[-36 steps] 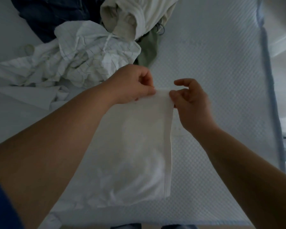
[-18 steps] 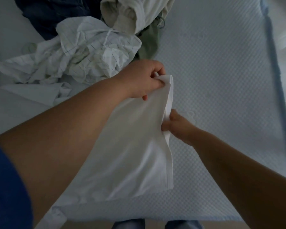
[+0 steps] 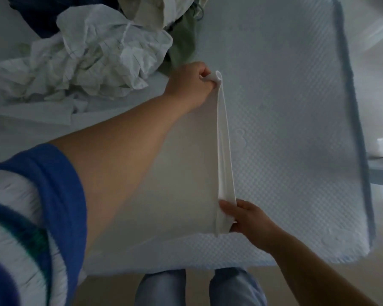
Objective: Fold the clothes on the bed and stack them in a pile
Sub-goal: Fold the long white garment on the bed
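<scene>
White cloth (image 3: 186,173) hangs mid-frame over the quilted mattress (image 3: 285,129), stretched taut along one folded edge, apparently to line up the layers for the next fold. At its upper end the left hand (image 3: 189,85) bunches a corner in curled fingers; at the lower end the right hand (image 3: 248,219) pinches the other. Unfolded clothes (image 3: 97,56) lie heaped upper left.
</scene>
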